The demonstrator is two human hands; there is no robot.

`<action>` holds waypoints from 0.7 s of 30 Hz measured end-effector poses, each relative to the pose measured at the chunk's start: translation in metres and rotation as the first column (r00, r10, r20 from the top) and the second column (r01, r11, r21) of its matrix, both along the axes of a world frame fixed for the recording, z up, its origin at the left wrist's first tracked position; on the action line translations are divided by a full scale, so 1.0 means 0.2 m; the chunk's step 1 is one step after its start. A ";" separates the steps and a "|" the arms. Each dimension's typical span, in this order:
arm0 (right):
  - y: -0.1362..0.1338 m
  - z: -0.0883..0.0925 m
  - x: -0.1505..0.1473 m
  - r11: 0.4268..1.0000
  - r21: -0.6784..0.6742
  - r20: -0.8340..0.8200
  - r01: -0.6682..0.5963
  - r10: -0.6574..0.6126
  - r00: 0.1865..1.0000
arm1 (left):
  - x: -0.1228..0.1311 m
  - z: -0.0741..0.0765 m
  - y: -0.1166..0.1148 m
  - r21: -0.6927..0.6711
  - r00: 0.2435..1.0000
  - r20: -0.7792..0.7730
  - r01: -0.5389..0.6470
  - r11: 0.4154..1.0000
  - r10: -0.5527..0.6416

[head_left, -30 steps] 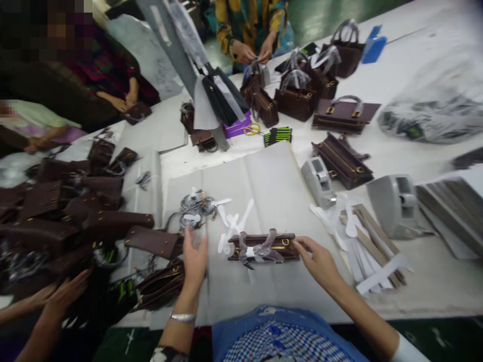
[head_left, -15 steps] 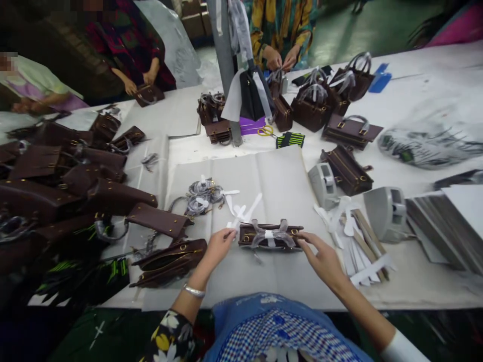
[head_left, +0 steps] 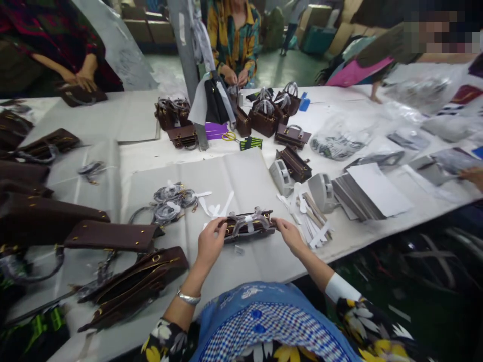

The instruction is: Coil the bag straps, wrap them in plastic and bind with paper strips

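Note:
A small dark brown handbag (head_left: 261, 229) stands on the grey sheet in front of me, seen from above. Its handles are covered in clear film, and a white band gathers them at the middle. Fingers and thumb of my left hand (head_left: 211, 243) pinch its left end. At the opposite end, my right hand (head_left: 291, 236) grips the side, its fingertips partly hidden by the bag. White paper strips (head_left: 218, 207) lie just beyond my left hand. Behind them sits a bundle of film-wrapped straps (head_left: 169, 201) with gold hardware.
An unzipped brown bag (head_left: 143, 281) and more brown bags crowd the left. Tape dispensers (head_left: 322, 191), loose white strips (head_left: 319, 234) and stacked grey boards (head_left: 377, 193) stand to the right. A grey post (head_left: 186, 55) rises at the back, near yellow scissors (head_left: 228, 136). Co-workers stand across the table.
The view has swung to the right, showing more of the right side of the table. My left hand has come further round the bag's end; both hands stay at its ends.

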State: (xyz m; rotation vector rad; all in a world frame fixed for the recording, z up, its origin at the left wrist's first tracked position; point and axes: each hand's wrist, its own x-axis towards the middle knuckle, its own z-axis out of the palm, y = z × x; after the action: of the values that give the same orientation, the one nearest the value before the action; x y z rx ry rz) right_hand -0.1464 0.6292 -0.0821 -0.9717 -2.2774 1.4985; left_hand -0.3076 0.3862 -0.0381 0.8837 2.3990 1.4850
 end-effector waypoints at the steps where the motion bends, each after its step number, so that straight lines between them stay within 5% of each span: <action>1: 0.01 -0.01 -0.01 0.999 -0.041 0.016 -0.005 0.006 1.000 | 0.01 0.02 0.02 0.010 0.998 -0.044 0.039 0.999 -0.039; 6: 0.03 -0.06 -0.03 0.974 -0.222 0.111 -0.036 0.062 0.992 | 0.05 0.00 0.10 -0.123 0.943 -0.149 0.280 0.952 -0.297; 9: 0.04 -0.13 -0.01 0.955 -0.294 0.153 -0.025 0.072 0.986 | 0.10 -0.05 0.12 -0.083 0.973 -0.195 0.107 0.991 -0.121; 13: 0.03 -0.20 0.05 0.947 -0.321 0.155 -0.018 0.071 0.985 | 0.16 -0.10 0.12 -0.087 0.999 -0.041 -0.012 0.996 0.008; 21: 0.05 -0.11 0.06 0.991 -0.105 0.076 -0.088 0.096 0.992 | 0.00 -0.30 0.14 -0.261 0.899 -0.241 0.302 0.917 -0.365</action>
State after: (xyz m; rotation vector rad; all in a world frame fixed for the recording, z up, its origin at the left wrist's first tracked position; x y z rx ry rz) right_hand -0.1346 0.6393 -0.1044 -0.9837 -2.3518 1.6566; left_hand -0.3075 0.4134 -0.0972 1.4533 2.3729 1.0023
